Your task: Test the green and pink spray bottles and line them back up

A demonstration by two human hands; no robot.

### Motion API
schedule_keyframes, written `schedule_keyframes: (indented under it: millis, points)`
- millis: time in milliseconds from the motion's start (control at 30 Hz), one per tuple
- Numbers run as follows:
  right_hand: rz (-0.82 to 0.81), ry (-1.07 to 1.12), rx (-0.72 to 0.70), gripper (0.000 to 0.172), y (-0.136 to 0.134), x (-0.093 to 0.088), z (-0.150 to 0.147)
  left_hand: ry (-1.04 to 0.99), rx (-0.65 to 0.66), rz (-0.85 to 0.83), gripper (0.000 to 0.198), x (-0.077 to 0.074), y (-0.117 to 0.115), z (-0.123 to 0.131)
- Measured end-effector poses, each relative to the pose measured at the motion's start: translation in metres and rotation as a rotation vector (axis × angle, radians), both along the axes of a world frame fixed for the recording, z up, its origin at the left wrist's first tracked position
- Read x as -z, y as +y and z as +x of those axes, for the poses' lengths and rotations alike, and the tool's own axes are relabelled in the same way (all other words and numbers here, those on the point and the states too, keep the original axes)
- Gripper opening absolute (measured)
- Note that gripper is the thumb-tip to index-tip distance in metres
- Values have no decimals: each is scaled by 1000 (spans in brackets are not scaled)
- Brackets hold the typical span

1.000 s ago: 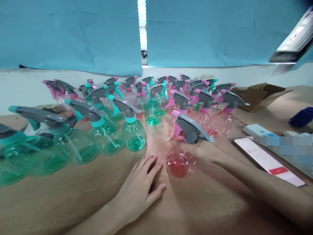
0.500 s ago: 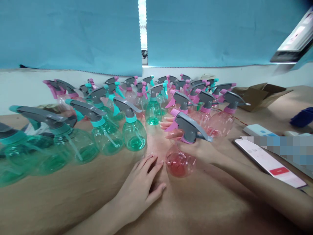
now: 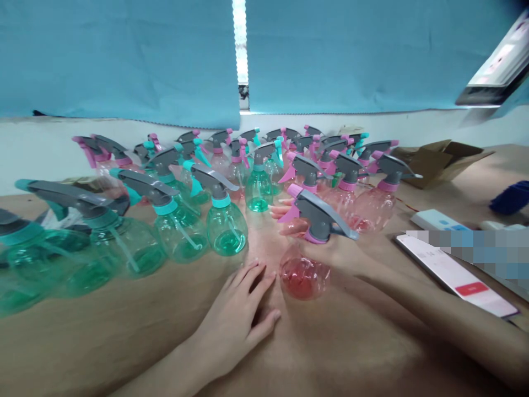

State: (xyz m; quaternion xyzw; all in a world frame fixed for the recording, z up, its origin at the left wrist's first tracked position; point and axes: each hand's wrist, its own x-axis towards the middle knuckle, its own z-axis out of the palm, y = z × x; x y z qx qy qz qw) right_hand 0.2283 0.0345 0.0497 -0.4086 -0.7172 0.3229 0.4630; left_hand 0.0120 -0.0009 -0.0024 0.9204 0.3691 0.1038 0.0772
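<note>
Two blue curtains (image 3: 115,60) hang behind the wooden tabletop (image 3: 124,342), a strip of which runs between green bottles (image 3: 226,231) and pink bottles (image 3: 374,207), broadening toward the viewer. A cardboard box (image 3: 432,165) stands at the back right. The nearest pink spray bottle (image 3: 303,278) stands at the strip's right edge. The left hand (image 3: 235,309) rests palm down just beside it, fingers loosely spread. The right hand (image 3: 341,253) reaches behind its neck; whether it grips cannot be told. A lit phone (image 3: 450,270) lies beyond the right forearm.
</note>
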Motion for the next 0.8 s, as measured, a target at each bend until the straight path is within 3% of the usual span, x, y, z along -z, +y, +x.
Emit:
schedule_keyframes:
  millis: [433, 800]
  points:
    - [32, 6, 80, 20, -2, 3, 0, -18, -4, 0, 49, 1, -1, 0]
    - [63, -7, 66, 23, -2, 1, 0, -43, -6, 4, 48, 2, -1, -1]
